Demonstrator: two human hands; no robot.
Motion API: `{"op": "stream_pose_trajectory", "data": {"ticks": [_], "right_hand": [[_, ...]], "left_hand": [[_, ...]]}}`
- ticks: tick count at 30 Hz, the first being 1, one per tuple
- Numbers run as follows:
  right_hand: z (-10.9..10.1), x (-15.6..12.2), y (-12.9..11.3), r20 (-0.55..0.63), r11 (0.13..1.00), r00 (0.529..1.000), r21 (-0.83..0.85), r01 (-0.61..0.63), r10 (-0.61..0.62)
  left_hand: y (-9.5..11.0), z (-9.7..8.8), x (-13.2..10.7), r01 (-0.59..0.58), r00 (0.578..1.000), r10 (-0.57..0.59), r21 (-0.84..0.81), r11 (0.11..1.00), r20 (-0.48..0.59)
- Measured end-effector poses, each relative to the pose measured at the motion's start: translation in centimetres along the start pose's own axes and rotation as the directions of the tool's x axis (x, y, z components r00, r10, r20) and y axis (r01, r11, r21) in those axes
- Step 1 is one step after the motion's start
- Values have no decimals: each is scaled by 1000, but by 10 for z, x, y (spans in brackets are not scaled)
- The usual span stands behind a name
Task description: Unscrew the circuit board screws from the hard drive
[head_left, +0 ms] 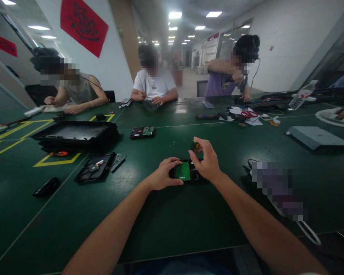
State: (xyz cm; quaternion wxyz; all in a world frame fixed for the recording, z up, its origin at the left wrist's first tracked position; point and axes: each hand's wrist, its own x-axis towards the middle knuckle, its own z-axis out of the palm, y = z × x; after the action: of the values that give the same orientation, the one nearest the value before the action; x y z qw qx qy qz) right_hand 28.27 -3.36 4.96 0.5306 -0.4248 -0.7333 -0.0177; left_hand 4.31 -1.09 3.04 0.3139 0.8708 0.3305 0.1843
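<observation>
A small black hard drive [186, 172] with a green circuit board facing up lies on the green table [160, 221] in front of me. My left hand [163, 175] is closed on its left end, fingers curled over the edge. My right hand [206, 160] is closed round a screwdriver [194, 145] with a dark green and yellow handle, held upright over the drive's right part. The tool's tip is hidden behind my fingers. A few tiny screws [173, 143] lie just beyond the drive.
A black tray [74, 134] sits at left, with a drive casing [94, 168], a loose circuit board [118, 161] and another drive [142, 132] near it. A grey flat box [318, 137] lies at right. Three people work at the far side.
</observation>
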Motion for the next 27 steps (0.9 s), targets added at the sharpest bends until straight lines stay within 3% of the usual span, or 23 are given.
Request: {"op": "stream_pose_trajectory", "data": {"ticks": [27], "right_hand": [[-2,3,-4,20,1000,1000,30,10,-11]], "left_hand": [[-3,2,1,-15,1000,15,5,1000,-18]]}}
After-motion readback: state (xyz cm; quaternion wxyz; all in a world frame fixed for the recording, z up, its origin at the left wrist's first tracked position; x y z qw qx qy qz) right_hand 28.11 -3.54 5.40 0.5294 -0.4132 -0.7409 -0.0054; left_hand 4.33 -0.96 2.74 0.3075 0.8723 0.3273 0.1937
